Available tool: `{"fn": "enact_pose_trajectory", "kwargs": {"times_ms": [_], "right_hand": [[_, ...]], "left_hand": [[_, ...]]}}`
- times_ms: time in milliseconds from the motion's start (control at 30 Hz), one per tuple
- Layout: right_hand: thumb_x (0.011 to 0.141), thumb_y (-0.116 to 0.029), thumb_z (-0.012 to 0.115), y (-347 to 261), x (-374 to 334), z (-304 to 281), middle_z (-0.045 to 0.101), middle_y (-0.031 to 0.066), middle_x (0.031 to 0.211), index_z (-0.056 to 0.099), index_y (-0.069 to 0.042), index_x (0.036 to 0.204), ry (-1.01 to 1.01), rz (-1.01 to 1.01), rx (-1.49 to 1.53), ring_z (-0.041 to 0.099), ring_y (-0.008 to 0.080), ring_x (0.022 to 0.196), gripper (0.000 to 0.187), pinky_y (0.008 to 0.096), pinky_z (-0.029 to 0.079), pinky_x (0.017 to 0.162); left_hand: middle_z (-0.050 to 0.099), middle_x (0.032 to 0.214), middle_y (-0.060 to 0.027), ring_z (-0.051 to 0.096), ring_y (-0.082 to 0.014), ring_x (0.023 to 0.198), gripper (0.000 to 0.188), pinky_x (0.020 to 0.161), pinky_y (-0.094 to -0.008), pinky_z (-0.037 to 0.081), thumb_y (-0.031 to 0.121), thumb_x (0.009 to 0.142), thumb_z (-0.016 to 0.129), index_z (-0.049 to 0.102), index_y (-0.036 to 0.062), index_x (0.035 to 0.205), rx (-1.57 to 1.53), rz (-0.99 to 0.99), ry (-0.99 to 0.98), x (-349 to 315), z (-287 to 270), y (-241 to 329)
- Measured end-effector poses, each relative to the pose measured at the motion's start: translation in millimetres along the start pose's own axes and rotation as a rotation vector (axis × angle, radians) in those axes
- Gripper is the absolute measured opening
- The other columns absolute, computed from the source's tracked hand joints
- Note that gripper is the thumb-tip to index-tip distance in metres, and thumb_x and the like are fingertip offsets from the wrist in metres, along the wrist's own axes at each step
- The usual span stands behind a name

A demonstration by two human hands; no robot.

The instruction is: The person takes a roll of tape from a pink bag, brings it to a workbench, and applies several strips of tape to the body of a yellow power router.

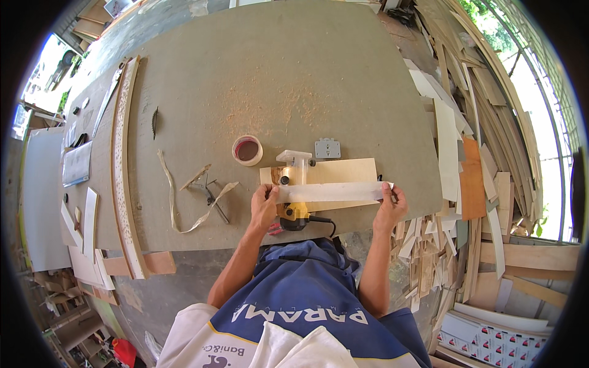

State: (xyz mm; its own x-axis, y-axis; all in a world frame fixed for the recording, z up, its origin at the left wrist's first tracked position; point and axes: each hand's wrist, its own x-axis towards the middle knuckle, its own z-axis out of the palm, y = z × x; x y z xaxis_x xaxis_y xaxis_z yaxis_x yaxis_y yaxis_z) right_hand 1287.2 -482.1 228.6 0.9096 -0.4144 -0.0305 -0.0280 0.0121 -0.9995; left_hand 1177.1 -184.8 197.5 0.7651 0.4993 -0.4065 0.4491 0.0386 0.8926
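A wide, pale strip of tape (331, 192) is stretched level between my two hands. My left hand (265, 207) pinches its left end, and my right hand (391, 207) grips the right end with thumb and fingers. Beneath the strip lies a light wooden board (343, 170) on the table. A yellow and black trim router (293, 214) rests by the left part of the board, partly covered by the tape; its cord loops toward my body. Just beyond the board are a grey metal plate (327, 148) with holes and a tape roll (247, 150).
Orange sawdust (270, 107) is scattered over the far table (202, 80). Left of my hands lie a metal clamp (211, 196) and curled tape strips (175, 211). A long speckled board (124, 165) crosses the table's left side. Wood offcuts (423, 251) pile up on the right.
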Motion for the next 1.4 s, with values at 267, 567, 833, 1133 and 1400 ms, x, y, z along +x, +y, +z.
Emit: {"fn": "enact_pose_trajectory", "kwargs": {"times_ms": [267, 567, 833, 1133, 1400], "right_hand": [[0.093, -0.012, 0.078, 1, -2, 3, 0.063, 0.0032, 0.092, 0.067, 0.004, 0.104, 0.013, -0.066, 0.006, 0.061, 0.0117, 0.081, 0.022, 0.0275, 0.054, 0.073], [0.092, -0.015, 0.08, 16, 1, 1, 0.065, 0.0021, 0.088, 0.069, 0.006, 0.099, 0.044, -0.011, 0.012, 0.055, 0.0088, 0.078, 0.025, 0.0235, 0.045, 0.07], [0.093, -0.013, 0.079, 11, -1, 2, 0.065, 0.003, 0.092, 0.068, 0.004, 0.102, 0.03, -0.076, 0.066, 0.06, 0.0104, 0.081, 0.022, 0.0254, 0.051, 0.072], [0.094, -0.017, 0.078, 30, 6, -5, 0.064, 0.0037, 0.094, 0.067, 0.003, 0.105, 0.003, -0.05, -0.01, 0.062, 0.0118, 0.08, 0.025, 0.0273, 0.054, 0.069], [0.094, -0.018, 0.078, 35, -9, -2, 0.067, 0.0035, 0.088, 0.071, 0.005, 0.101, 0.059, 0.044, -0.044, 0.059, 0.0098, 0.077, 0.025, 0.0244, 0.049, 0.07]], "left_hand": [[0.064, 0.093, -0.0018, 0.055, -0.0107, 0.084, 0.023, 0.074, -0.0289, 0.047, 0.022, 0.104, 0.06, 0.065, -0.0003, 0.108, -0.051, 0.028, -0.036, 7, -1, -6], [0.064, 0.092, -0.0022, 0.056, -0.0112, 0.083, 0.022, 0.076, -0.0281, 0.047, 0.021, 0.105, 0.059, 0.064, -0.0004, 0.107, 0.0, 0.034, -0.031, 10, 4, -11], [0.063, 0.089, -0.0014, 0.054, -0.0097, 0.081, 0.022, 0.075, -0.0279, 0.046, 0.023, 0.105, 0.059, 0.064, 0.001, 0.106, -0.128, 0.063, -0.032, 9, 6, -20], [0.064, 0.086, -0.003, 0.055, -0.0119, 0.08, 0.026, 0.074, -0.0306, 0.047, 0.025, 0.103, 0.06, 0.065, -0.0003, 0.102, -0.129, 0.035, 0.0, 12, 12, -18], [0.068, 0.088, -0.0097, 0.06, -0.0175, 0.082, 0.027, 0.076, -0.0356, 0.049, 0.023, 0.102, 0.061, 0.064, -0.0031, 0.104, 0.008, 0.07, 0.048, 13, 13, -20]]}}
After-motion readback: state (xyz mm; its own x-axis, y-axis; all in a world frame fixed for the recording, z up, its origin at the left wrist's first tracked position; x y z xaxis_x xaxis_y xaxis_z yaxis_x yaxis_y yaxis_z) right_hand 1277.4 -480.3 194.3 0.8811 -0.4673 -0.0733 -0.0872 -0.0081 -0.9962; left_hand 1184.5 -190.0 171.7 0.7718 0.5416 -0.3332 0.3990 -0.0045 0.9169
